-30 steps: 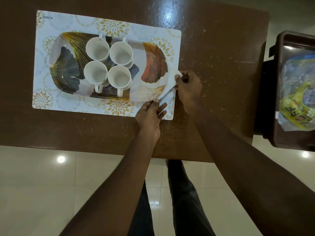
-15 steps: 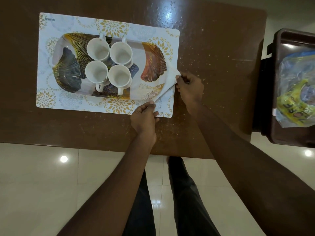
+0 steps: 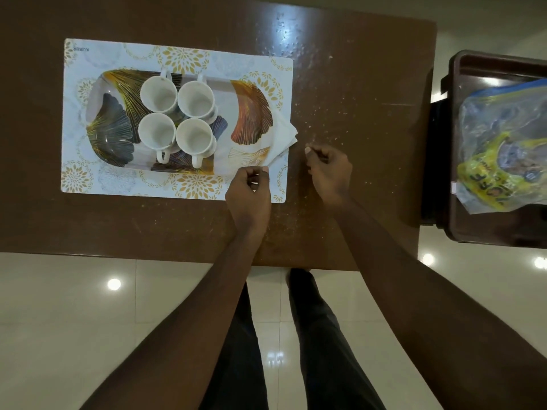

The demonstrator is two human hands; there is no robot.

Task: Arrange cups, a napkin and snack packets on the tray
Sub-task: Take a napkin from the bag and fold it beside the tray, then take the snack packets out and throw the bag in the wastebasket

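Right hand (image 3: 328, 170) has released the napkin (image 3: 282, 136); left hand (image 3: 248, 193) at its corner.

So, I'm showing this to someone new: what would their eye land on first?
The four white cups clustered on the leaf-patterned tray, towards the left of the table. Then the white napkin at the tray's right end, and the yellow-printed plastic bag at far right.
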